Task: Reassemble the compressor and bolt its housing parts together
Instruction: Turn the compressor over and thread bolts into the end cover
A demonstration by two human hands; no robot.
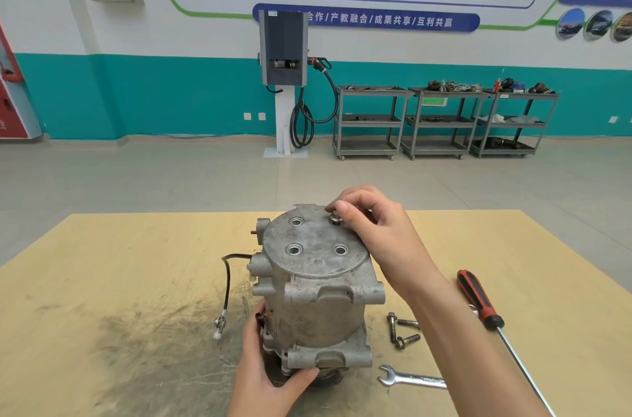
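- On the plywood bench [119, 280], near its middle, the compressor [314, 290] stands upright on its pulley end, rear cover facing up
- Right hand [372, 228] pinches a bolt [336, 219] seated in the far-right hole of the cover, apparently starting it by finger
- Left hand [270, 372] grips the lower housing flange, steadying the body
- Risk: the bolt could cross-thread if it goes in tilted, since the housing sits on a narrow rounded base and may rock under a sideways push
- Risk: tightening one bolt fully before the others are started could seat the cover unevenly; three holes [294, 249] are open, none with a bolt in it
- Risk: the trailing wire lead [225, 290] could snag if the body is turned
- Three spare bolts [402, 331] lie loose on the bench just right of the compressor, near the open-end wrench [410, 379] and red-handled screwdriver [478, 300]; no tray holds them, so they may roll
- Far carts [441, 122] along the wall hold assorted parts on their shelves, too small to identify
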